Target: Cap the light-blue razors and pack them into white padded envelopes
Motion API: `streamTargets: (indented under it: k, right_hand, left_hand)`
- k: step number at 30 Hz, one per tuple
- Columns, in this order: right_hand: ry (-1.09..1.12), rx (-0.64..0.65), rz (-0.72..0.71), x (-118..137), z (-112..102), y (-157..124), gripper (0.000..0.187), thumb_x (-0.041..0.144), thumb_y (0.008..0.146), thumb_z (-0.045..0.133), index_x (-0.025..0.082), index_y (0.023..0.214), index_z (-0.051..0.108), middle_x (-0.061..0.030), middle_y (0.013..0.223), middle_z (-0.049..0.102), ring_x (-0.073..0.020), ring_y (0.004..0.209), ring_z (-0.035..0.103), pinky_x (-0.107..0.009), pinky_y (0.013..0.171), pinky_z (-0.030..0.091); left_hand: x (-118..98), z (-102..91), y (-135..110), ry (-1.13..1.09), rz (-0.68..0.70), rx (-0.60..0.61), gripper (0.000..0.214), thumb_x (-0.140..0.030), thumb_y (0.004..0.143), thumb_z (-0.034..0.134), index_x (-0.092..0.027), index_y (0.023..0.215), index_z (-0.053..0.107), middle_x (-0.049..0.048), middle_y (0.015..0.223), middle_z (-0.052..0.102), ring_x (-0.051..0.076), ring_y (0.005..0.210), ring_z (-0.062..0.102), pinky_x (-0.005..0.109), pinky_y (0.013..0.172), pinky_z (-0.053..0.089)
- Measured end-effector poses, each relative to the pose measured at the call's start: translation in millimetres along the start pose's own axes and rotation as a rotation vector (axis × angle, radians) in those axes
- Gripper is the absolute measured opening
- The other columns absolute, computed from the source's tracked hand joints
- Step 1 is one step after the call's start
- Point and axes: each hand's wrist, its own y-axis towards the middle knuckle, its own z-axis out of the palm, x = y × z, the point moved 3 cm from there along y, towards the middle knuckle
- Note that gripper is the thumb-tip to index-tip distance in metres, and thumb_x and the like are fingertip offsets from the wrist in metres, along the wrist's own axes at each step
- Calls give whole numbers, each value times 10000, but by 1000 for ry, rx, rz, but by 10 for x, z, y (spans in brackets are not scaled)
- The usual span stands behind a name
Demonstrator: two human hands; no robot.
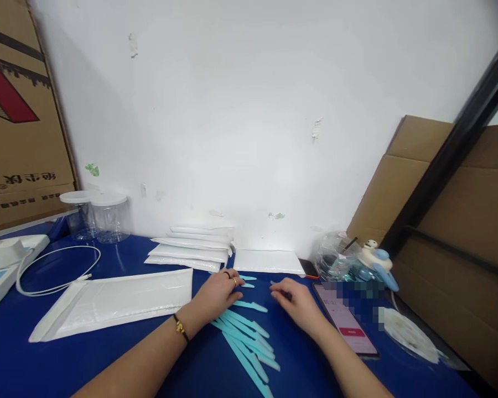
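My left hand rests on the table with bent fingers closed over teal eyebrow razors, whose blade ends stick out past the fingertips. How firmly it grips them is partly hidden. Below it, several more teal eyebrow razors lie fanned out on the blue table, blade ends to the right. My right hand is a short way to the right, thumb and fingers pinched together. A small translucent piece shows at its fingertips, too small to name.
White padded mailers are stacked at the wall; another white padded mailer lies left. Clear jars, a white cable and a power strip stand farther left. A phone and a plastic bag are on the right.
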Motion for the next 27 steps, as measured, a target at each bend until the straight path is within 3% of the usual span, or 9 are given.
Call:
streamTargets:
  k: [4, 10, 13, 19, 27]
  right_hand:
    - [-252, -123, 28, -208, -101, 35, 227, 211, 843, 489, 191, 955, 685, -71, 882, 598, -204, 836, 569, -314, 764, 446]
    - [-464, -13, -27, -95, 72, 42, 208, 213, 856, 510, 245, 941, 698, -56, 861, 585, -212, 852, 541, -321, 744, 408]
    - [-422, 8, -38, -44, 102, 25, 186, 194, 852, 506, 217, 872, 690, -52, 853, 598, -198, 813, 555, -307, 733, 416]
    - [-95, 66, -40, -39, 114, 24, 215, 205, 885, 474, 203, 856, 687, -37, 859, 621, -150, 771, 600, -237, 703, 452]
    - [-83, 77, -100, 30, 163, 39, 221, 245, 898, 480, 213, 904, 699, -45, 873, 633, -169, 826, 598, -261, 762, 457]
  left_hand:
    - [191, -63, -16, 169, -45, -15, 221, -247, 873, 494, -264, 1059, 612, 41, 1094, 581, 222, 1019, 472, 339, 853, 361]
    - [124, -78, -10, 199, 6, 5, 127, -246, 878, 501, -241, 863, 627, 18, 879, 628, 202, 912, 511, 321, 790, 332]
    - [80, -65, 4, 207, 29, 39, 169, -226, 896, 462, -212, 822, 613, 18, 824, 628, 178, 844, 545, 303, 759, 332]
    - [54, -21, 26, 185, 63, 72, 198, -232, 907, 440, -208, 817, 615, 15, 808, 633, 169, 832, 564, 286, 735, 335]
    - [34, -13, 21, 141, 64, 62, 218, -248, 914, 424, -206, 805, 609, 20, 811, 640, 176, 838, 557, 299, 740, 333]
